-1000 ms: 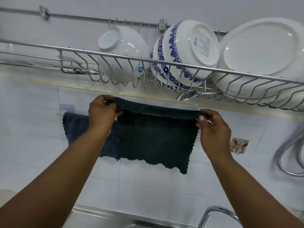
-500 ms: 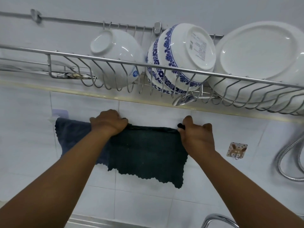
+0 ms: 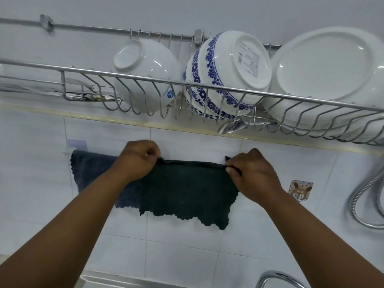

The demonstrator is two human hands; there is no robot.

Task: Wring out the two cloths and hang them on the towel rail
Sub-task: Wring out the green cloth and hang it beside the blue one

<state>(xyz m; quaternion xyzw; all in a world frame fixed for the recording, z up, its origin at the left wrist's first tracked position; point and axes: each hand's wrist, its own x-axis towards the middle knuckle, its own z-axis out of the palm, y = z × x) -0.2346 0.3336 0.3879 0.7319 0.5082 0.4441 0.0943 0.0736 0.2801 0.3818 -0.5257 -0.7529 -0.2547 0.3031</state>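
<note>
A dark green cloth (image 3: 187,190) hangs flat against the white tiled wall, draped over the towel rail, which it hides. My left hand (image 3: 139,159) pinches its top left corner and my right hand (image 3: 251,169) pinches its top right corner. A dark blue cloth (image 3: 91,169) hangs on the same rail to the left, partly behind my left forearm and overlapped by the green one. The rail's pale bracket (image 3: 70,147) shows at the blue cloth's upper left.
A wire dish rack (image 3: 207,84) juts out above, holding a white bowl (image 3: 145,69), a blue-patterned bowl (image 3: 226,73) and a large white plate (image 3: 328,75). A sticker hook (image 3: 300,189) and a metal hose (image 3: 365,196) are at right. A tap (image 3: 276,277) and sink edge lie below.
Both hands lowered the green cloth from rack height down onto the rail beside the blue one. It now hangs flat, with the hands pinching its top corners.
</note>
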